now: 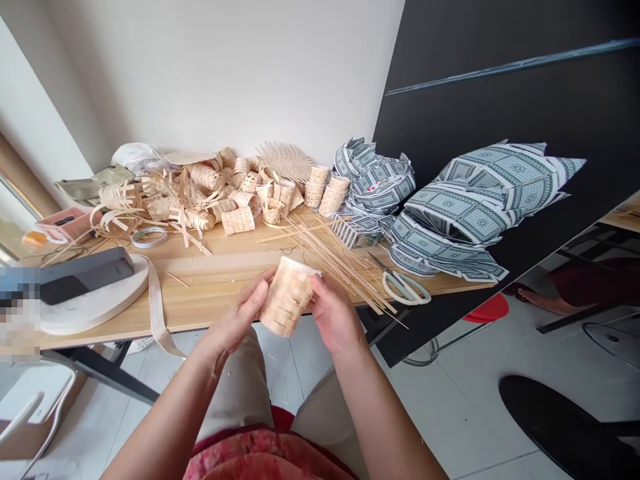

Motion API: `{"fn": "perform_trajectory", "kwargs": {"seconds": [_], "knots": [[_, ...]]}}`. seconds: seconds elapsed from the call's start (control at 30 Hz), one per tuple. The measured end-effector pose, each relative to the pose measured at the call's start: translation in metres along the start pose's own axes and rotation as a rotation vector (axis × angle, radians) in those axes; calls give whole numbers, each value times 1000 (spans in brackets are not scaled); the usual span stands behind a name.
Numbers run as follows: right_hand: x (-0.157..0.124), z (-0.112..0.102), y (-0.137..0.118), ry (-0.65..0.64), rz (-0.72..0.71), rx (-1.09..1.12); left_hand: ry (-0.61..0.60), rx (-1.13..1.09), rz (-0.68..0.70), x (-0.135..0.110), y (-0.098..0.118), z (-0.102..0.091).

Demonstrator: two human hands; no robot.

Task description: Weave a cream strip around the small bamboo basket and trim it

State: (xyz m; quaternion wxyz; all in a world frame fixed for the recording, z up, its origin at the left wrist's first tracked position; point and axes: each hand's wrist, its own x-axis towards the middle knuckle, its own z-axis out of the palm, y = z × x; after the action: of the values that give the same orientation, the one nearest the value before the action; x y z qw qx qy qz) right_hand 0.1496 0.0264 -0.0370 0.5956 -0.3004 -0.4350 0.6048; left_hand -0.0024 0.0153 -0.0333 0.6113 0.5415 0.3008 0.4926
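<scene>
A small cup-shaped woven basket (287, 299) of pale wood strips is held between my two hands, tilted, just off the table's front edge and above my lap. My left hand (245, 310) grips its left side, the fingers partly hidden behind it. On the right side, near the whitish rim, my right hand (336, 312) closes on it with thumb and fingers. Loose thin strips (335, 257) lie on the table just beyond the basket. White-handled scissors (406, 287) rest to the right of my right hand.
Several more woven baskets (237, 220) are heaped at the back of the wooden table (215, 293). A tape roll (149, 237) and a phone (87, 275) on a coil of pale band (105, 313) lie left. Folded-card shapes (465, 200) stand right. A black stool (555, 427) is on the floor.
</scene>
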Motion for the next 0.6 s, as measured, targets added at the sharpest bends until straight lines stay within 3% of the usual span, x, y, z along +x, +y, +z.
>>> {"fn": "perform_trajectory", "kwargs": {"seconds": [0.13, 0.27, 0.43, 0.6], "knots": [[4, -12, 5, 67, 113, 194, -5, -116, -113, -3, -3, -3], [5, -11, 9, 47, 159, 216, 51, -74, -134, -8, -8, 1], [0, -5, 7, -19, 19, -26, 109, -69, -130, -8, -8, 6], [-10, 2, 3, 119, -61, -315, 300, -22, 47, -2, -9, 5]]}}
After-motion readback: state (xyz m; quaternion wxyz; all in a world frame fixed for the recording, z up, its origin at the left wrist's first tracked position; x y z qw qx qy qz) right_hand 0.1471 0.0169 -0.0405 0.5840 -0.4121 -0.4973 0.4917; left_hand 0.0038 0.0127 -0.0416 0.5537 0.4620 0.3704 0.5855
